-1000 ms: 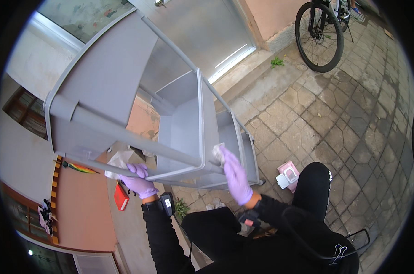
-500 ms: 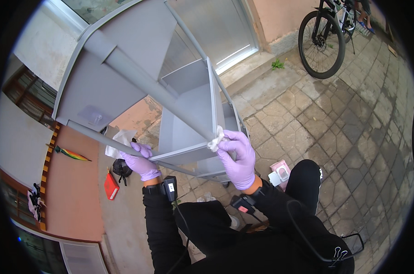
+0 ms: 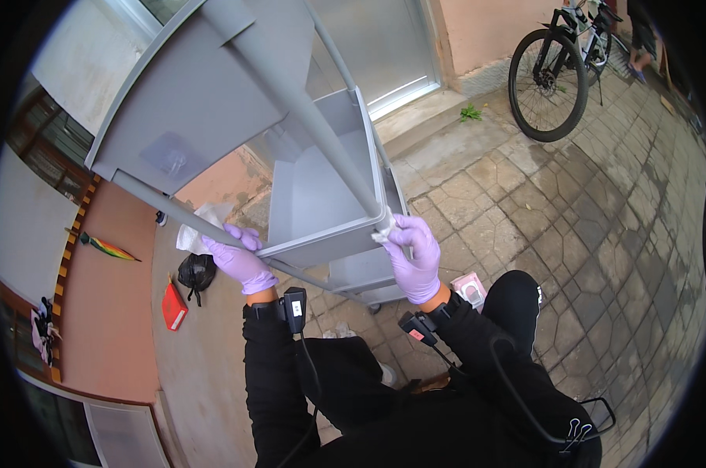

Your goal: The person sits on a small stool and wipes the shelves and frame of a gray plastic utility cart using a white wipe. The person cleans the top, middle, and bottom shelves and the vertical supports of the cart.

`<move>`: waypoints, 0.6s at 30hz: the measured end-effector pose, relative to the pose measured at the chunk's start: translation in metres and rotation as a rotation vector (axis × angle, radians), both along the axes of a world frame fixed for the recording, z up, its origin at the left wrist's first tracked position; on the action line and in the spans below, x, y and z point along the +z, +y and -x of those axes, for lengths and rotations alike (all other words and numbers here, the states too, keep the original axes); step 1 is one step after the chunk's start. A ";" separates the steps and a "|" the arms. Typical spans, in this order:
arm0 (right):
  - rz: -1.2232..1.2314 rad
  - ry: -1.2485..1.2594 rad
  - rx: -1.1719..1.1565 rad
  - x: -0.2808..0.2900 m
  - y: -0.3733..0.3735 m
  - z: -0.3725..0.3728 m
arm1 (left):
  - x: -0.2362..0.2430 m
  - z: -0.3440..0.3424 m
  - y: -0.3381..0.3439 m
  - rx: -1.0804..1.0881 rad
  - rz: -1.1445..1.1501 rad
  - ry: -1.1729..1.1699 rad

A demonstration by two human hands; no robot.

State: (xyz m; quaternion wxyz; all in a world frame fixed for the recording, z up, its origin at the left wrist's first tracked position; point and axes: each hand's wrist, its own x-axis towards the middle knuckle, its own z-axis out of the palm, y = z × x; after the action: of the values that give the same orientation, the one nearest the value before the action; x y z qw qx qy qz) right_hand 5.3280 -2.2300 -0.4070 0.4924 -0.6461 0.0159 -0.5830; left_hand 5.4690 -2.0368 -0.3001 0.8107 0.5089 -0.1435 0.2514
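Note:
A grey tiered utility cart [image 3: 310,246] with round poles stands before me. My left hand [image 3: 242,261], in a purple glove, is closed round the cart's left pole [image 3: 166,209] beside the middle tray's corner. In my gloved right hand [image 3: 417,261] a crumpled white wipe [image 3: 384,228] is pinched. It presses against the tray's near right corner, just under where the thick pole [image 3: 322,144] meets the rim. Part of the wipe is hidden by my fingers.
A pink wipes pack [image 3: 469,288] lies by my right knee. Left of the cart are a black bag [image 3: 197,270], a white plastic bag [image 3: 191,238] and a red object [image 3: 174,306]. A bicycle [image 3: 548,86] and another person's legs [image 3: 643,58] are at the far right.
My right hand has shifted the wipe from the pole's lower end to just below the tray's corner. My left hand keeps its grip. The cart sits slightly differently in view.

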 end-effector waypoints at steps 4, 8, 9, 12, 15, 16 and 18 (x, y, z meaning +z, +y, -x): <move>0.109 0.066 -0.069 -0.028 0.003 0.015 | 0.000 0.000 -0.003 0.047 0.005 0.009; -0.029 0.085 -0.107 -0.026 0.016 0.025 | 0.000 0.001 -0.005 0.059 0.051 0.036; 0.060 0.087 -0.094 -0.023 0.020 0.023 | -0.001 0.002 -0.005 0.056 0.037 0.036; 0.327 0.109 -0.080 -0.021 0.026 0.002 | -0.002 0.005 -0.003 0.024 0.021 0.032; 0.449 0.147 -0.108 -0.031 0.034 -0.002 | -0.001 0.005 -0.001 0.007 0.000 0.046; 0.399 0.216 -0.058 -0.034 0.038 0.001 | -0.001 0.005 -0.001 0.005 0.002 0.043; 0.309 0.240 -0.044 -0.036 0.048 0.013 | -0.002 0.004 0.002 -0.025 0.009 0.075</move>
State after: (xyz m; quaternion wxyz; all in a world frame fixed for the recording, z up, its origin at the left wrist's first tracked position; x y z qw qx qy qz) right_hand 5.3152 -2.1816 -0.4432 0.3692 -0.7784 -0.0012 -0.5077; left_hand 5.4654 -2.0350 -0.3021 0.8209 0.5124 -0.1180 0.2228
